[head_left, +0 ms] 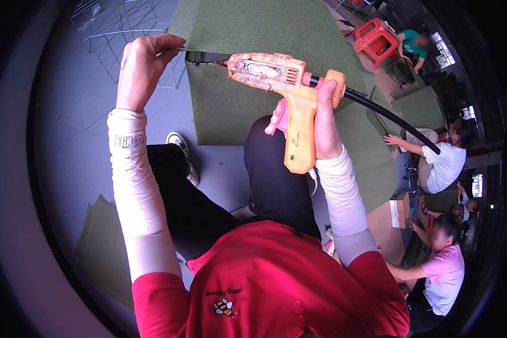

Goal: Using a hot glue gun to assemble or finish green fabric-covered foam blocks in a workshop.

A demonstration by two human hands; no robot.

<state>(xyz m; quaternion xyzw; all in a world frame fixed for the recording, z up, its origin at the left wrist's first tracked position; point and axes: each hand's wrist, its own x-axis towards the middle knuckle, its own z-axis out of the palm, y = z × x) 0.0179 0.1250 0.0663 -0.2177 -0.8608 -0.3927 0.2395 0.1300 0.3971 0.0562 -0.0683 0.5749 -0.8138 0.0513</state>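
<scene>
My right hand (328,124) is wrapped round the handle of an orange, stained hot glue gun (302,115), fingers at its pink trigger. A long black glue stick (391,115) sticks out of the gun's back end. The nozzle points left into a gap at the upper corner of a green fabric-covered box (222,112). Above that gap, my left hand (139,70) pinches the edge of the box's green top cover (259,25) between thumb and fingers, holding it slightly raised. A bit of thin dark frame shows inside the gap.
Thin wire frames (124,39) lie on the grey floor at the upper left. Green panels (104,248) are stacked at the lower left. To the right are red plastic stools (372,42), a cardboard box (400,210), more green panels (419,110) and several people at work.
</scene>
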